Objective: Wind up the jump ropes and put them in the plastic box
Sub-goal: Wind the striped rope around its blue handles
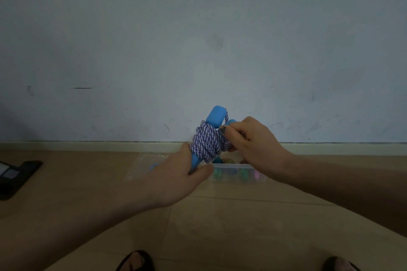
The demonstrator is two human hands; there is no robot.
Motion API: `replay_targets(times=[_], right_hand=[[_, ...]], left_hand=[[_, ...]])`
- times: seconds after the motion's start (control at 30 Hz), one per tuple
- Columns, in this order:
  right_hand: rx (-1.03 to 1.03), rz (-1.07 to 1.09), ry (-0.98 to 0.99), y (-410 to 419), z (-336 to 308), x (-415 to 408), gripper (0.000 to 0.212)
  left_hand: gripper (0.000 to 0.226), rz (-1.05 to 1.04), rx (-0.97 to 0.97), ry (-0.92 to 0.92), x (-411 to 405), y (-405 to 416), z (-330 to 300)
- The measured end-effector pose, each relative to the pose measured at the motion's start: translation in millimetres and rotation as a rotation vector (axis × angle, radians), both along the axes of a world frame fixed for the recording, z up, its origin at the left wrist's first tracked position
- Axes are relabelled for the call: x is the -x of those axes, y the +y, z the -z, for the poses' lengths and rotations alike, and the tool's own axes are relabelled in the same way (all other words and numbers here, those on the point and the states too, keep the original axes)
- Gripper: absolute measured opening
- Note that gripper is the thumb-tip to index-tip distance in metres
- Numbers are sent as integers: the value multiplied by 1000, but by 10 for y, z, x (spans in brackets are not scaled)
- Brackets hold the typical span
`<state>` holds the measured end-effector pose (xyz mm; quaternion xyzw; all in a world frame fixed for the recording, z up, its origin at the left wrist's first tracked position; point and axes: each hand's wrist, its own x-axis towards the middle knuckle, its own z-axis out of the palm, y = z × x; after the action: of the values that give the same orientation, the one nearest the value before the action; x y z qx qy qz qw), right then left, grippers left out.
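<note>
Resting in both hands above the floor, the jump rope (208, 142) is a tight purple-and-white coil wound round its blue handles (217, 116). The left hand (176, 177) has its fingers curled round the lower handle; the right hand (253, 138) pinches the coil's right side beside the upper handles. Just below the fingers sits the plastic box (236, 175), holding coloured items, with a clear bag (143, 165) left of it.

jump rope (207, 142): blue handles, purple-white cord wound round them, tilted, held above box | plastic box (237, 175): clear, on floor, colourful items inside
</note>
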<state>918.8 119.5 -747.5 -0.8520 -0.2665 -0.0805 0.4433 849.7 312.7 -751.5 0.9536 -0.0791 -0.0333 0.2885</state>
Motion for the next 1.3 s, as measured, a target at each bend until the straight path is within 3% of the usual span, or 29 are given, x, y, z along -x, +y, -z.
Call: replay_targets(times=[0.13,0.33,0.57,0.73,1.0,1.07,1.2,1.3], right_hand=[[29,-4,-13,33,-36,55,48],[57,-48,16,134,16,98,46],[-79,34,311,154,-28,56,47],[21,72,289,110,-184,101,52],[-348,16,738,37,-258,158,29],[-458,-4,787,41,-286,166,19],[-614,-84,828,31,-316,170,36],[-650,-198,879,21,-310,158,22]], left_hand=[[58,-54,179,33,-32,-61,-31],[46,-133,585,118,-147,-108,-157],[34,-208,614,95,-207,-73,-95],[36,-314,785,190,-293,90,-37],[39,-244,868,448,-274,243,41],[38,-244,914,465,-285,264,33],[37,-238,978,459,-313,287,-3],[40,-233,966,472,-306,273,22]])
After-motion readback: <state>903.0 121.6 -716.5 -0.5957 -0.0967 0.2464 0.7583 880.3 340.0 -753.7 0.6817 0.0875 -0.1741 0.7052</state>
